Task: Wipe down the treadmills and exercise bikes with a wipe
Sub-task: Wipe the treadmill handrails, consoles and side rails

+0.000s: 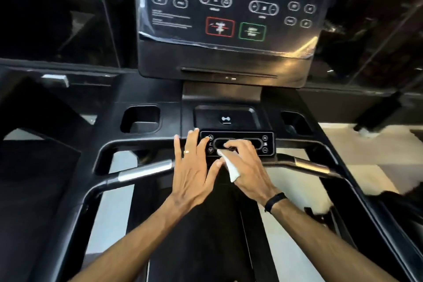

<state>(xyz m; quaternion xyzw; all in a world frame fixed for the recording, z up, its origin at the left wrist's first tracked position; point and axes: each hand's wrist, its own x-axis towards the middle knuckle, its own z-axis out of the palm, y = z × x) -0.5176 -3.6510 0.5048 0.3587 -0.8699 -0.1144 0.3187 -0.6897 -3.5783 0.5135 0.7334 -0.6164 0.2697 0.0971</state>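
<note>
In the middle of the frame, the right hand (pixel 246 162) has its fingers curled around a white wipe (pixel 230 166) and presses it on the small control panel (pixel 267 144) of the treadmill (pixel 160 89). The left hand (pixel 194 167) lies just beside it, fingers straight and spread, its fingertips touching the left edge of this panel. In the upper part of the frame stands the big console (pixel 229 7), covered with a plastic film. A black band (pixel 274 200) is on the right wrist.
</note>
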